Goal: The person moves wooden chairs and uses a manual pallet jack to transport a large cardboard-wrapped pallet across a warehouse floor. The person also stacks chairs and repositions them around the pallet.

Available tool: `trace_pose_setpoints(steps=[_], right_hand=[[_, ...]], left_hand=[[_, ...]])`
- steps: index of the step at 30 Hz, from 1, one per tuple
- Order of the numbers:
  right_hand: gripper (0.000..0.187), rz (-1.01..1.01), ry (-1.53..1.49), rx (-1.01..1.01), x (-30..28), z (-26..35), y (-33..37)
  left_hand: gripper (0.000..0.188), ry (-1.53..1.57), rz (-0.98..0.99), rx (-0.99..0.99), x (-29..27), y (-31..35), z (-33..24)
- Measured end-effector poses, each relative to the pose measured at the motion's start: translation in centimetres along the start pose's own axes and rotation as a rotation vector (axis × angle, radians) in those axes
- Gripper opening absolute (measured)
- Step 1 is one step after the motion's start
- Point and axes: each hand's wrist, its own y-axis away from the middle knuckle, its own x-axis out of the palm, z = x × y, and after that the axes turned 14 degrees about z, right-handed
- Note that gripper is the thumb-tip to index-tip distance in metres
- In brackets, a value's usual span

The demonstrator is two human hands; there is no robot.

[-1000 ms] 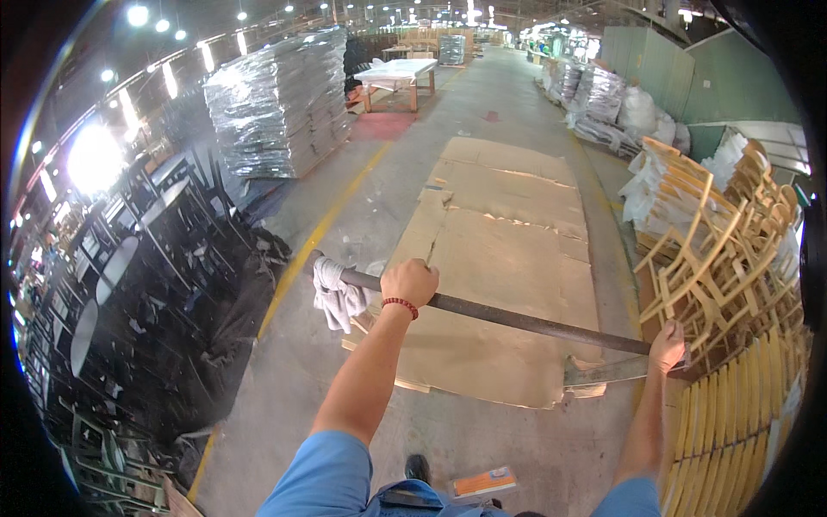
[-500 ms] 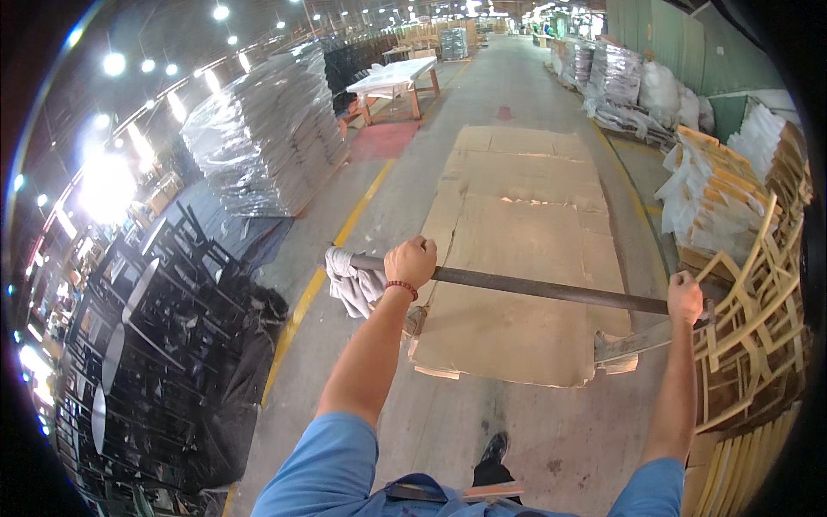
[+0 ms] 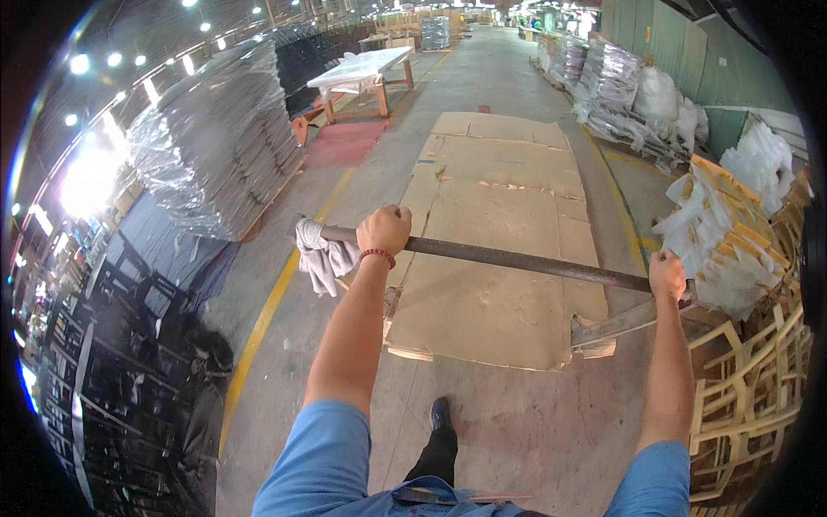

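- Both arms are out in front, and the landmark here is the long metal bar (image 3: 517, 257): round, dark, dull and scuffed, running level across the view and dipping a little toward the right.
- Left hand (image 3: 384, 229) is a tight fist over the bar near its left end, fingers curled right around it and pressed together, a red band at the wrist.
- Right hand (image 3: 668, 274) grips the bar's right end, fingers wrapped and closed on it.
- A crumpled grey-white rag (image 3: 325, 256) hangs limp off the bar's left tip, just beside the left hand.
- Under the right end, a flat metal frame piece (image 3: 616, 325) angles down and left from the bar; how it joins the bar is hidden by the hand.
- Beyond and beneath the bar lie flattened cardboard sheets (image 3: 491, 233), matte tan with ragged, overlapping edges, spread along the smooth grey concrete floor (image 3: 534, 422).
- Right of the bar, crowding close: pale wooden chair frames (image 3: 749, 388), open slatted shapes, some wrapped in cloudy plastic.
- Left of the bar: a tall, glossy plastic-wrapped stack (image 3: 215, 146) and dark metal frames (image 3: 129, 345), with a yellow floor line (image 3: 267, 310) edging them.
- Straight ahead of the bar the aisle runs open and wide, far into the hall.
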Motion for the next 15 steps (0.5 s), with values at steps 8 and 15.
trace_pose_setpoints(steps=[8,15], right_hand=[[0.031,-0.022,-0.001,0.027,7.9,11.2,-20.9],[0.029,-0.076,-0.094,-0.036,14.2,20.6,-38.5]], left_hand=[[0.035,-0.013,0.093,0.022,6.9,-24.0,-3.8],[0.037,-0.024,0.080,-0.002,11.2,-44.6,-7.1]])
